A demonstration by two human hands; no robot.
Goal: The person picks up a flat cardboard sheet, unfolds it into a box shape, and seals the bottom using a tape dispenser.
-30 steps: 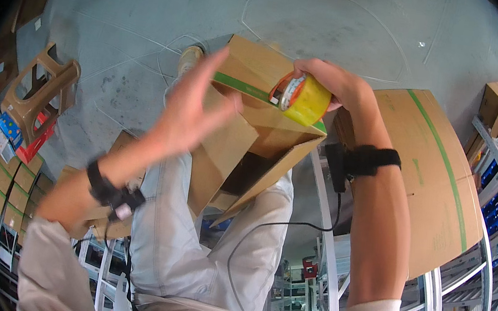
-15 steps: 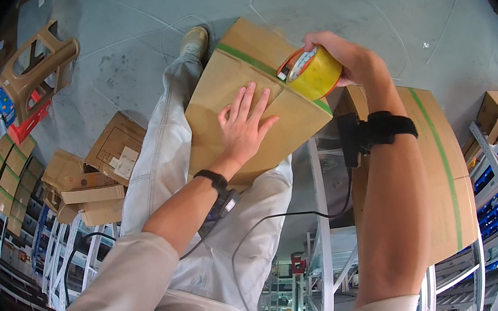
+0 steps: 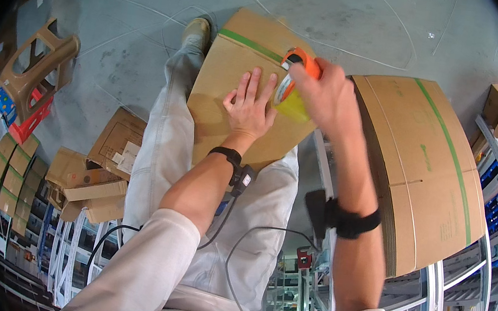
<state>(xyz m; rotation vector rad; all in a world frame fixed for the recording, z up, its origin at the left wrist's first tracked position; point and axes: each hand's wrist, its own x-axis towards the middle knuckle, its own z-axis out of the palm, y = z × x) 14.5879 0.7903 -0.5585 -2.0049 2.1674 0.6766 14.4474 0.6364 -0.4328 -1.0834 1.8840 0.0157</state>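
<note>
A brown cardboard box with a green stripe rests on my lap, over my light trousers. My left hand lies flat on its top with fingers spread, pressing it down. My right hand grips an orange tape dispenser carrying a yellowish tape roll, held against the box's right edge just beside my left fingers. Both wrists wear black bands with small devices.
A stack of flat cardboard sheets with green stripes lies to my right on metal shelving. Brown and red plastic stools stand at left, with folded cartons below them. Grey concrete floor lies ahead.
My left hand came down from the box's flap to lie flat on its closed top. My right hand brought the tape dispenser down and left onto the box.
</note>
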